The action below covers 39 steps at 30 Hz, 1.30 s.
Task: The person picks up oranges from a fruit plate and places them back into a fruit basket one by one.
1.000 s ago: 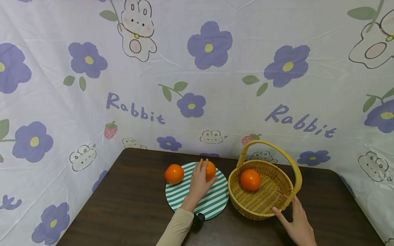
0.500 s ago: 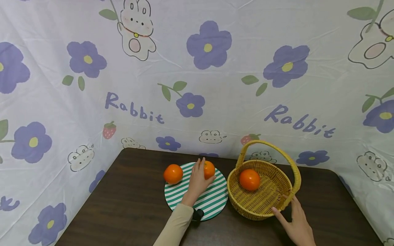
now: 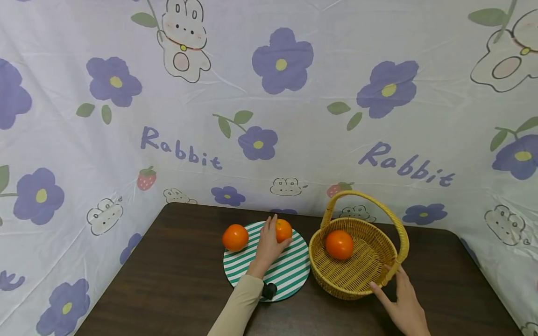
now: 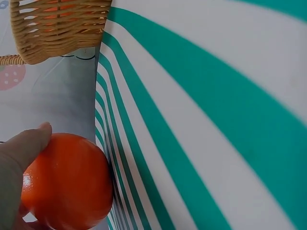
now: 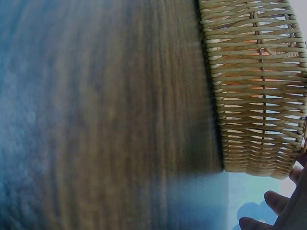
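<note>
On the round green-and-white striped placemat [image 3: 290,275], my left hand [image 3: 269,243] grips a glossy orange [image 3: 283,230]. Its thumb lies along one side of the fruit, and the fingers reach round the other. In the left wrist view, the same orange [image 4: 69,182] sits right at the mat's surface. My right hand [image 3: 404,301] holds the yellow wicker basket [image 3: 350,294] at its near right rim, beside the handle's foot. A fingertip shows inside the rim, with the thumb at the edge. Two other fingertips [image 5: 276,201] extend past the basket in the right wrist view.
A second orange [image 3: 339,244] lies inside the basket, toward its left. Another orange [image 3: 235,237] rests at the placemat's left edge. The basket's tall arched handle [image 3: 395,219] rises above it. Behind the dark wooden table [image 3: 168,275] hangs a printed cloth [image 3: 235,93].
The whole scene shifts slightly left in the head view. My left hand stays at the orange on the mat, and my right hand stays at the basket rim.
</note>
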### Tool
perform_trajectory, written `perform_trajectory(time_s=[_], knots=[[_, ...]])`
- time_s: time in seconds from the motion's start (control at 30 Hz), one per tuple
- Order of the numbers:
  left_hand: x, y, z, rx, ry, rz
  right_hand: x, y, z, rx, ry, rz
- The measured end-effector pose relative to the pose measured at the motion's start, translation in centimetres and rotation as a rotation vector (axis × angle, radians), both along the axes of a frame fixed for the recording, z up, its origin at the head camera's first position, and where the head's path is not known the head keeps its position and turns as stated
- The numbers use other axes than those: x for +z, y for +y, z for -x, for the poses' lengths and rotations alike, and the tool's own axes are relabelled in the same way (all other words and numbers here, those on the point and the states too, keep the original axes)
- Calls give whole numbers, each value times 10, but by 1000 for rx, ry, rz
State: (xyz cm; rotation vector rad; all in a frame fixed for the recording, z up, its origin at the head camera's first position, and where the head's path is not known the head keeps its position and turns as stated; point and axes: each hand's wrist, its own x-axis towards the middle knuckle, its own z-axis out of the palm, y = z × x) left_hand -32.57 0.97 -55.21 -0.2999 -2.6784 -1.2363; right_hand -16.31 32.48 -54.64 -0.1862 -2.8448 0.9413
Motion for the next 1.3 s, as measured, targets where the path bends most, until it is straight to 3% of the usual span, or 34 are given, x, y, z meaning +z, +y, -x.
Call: perform_trajectory(time_s=[0.37, 1.03, 1.3], knots=[[-1, -1, 0, 4, 25, -23, 0, 0, 0, -10, -28, 0], [0, -7, -10, -23, 65, -9, 2, 0, -2, -16, -56, 13], [8, -7, -17, -45, 70, -2, 2, 0, -1, -11, -46, 3]])
